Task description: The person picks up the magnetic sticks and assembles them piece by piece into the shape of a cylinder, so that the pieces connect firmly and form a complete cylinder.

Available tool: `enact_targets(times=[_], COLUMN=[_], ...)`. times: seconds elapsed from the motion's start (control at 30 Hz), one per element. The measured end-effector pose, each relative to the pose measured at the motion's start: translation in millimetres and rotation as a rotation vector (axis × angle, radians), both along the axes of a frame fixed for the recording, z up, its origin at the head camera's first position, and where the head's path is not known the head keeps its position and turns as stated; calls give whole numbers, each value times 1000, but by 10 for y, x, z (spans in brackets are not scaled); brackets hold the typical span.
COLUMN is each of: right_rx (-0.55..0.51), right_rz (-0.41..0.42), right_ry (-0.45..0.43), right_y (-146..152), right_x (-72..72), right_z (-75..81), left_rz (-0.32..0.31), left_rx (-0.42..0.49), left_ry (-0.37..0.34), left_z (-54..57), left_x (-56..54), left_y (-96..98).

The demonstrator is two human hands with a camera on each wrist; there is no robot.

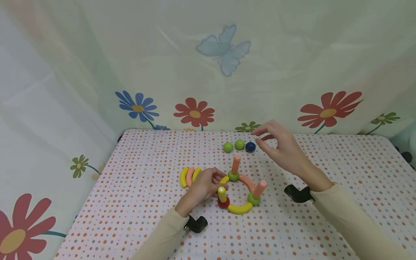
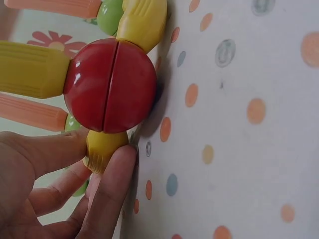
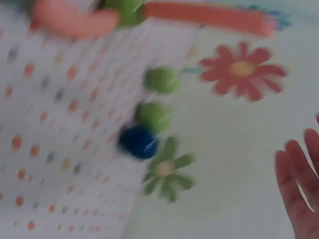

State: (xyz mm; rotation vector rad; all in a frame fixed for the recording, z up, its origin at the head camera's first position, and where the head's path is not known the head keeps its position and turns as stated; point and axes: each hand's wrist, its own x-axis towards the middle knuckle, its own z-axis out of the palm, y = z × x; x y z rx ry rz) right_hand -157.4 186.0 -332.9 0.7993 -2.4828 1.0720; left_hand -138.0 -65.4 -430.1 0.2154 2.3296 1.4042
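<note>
A ring of curved sticks and balls lies on the table. My left hand [image 1: 202, 185] pinches its left yellow curved stick [image 2: 104, 149] between thumb and fingers, right beside the red ball [image 2: 109, 85]. That ball carries an upright yellow stick [image 1: 222, 195]. Two green balls [image 1: 233, 176] in the ring bear upright orange sticks [image 1: 236, 164]. An orange curved stick [image 1: 247, 182] joins them, and a yellow one [image 1: 240, 208] closes the front. My right hand [image 1: 286, 151] hovers with nothing in it, fingers loosely bent, near a loose blue ball [image 1: 250, 147].
Two loose green balls [image 1: 239, 144] sit left of the blue one, towards the back edge of the dotted table [image 1: 143, 162]. Left of my left hand lie two yellow curved sticks [image 1: 183, 177] with an orange one [image 1: 189, 177] between them. A flowered curtain [image 1: 162, 65] hangs behind.
</note>
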Motion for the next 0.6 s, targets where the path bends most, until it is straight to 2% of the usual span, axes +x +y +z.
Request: enact_targets(times=[0.1,0.17,0.23,0.3,0.4,0.6], right_rx=[149,227,281,289,267,211], right_rz=[27,34,36,36,26,20], right_ry=[-158,-264,-335,-392,-421,-403], right_y=[96,145,185,211,237,236], right_x=[-266,-391,-473,-511,-492,-434], right_z=[-213,-357,-478,-562,-626,-731], left_rz=[8,9,5,0,-2,18], left_rx=[14,18,20,17,13,-3], left_ry=[-4,-3,3,8,5,-28], left_z=[-6,-18,-23,-27,-16,-13], left_x=[6,16,19,20,15,-5], left_y=[16,27,35,38,36,15])
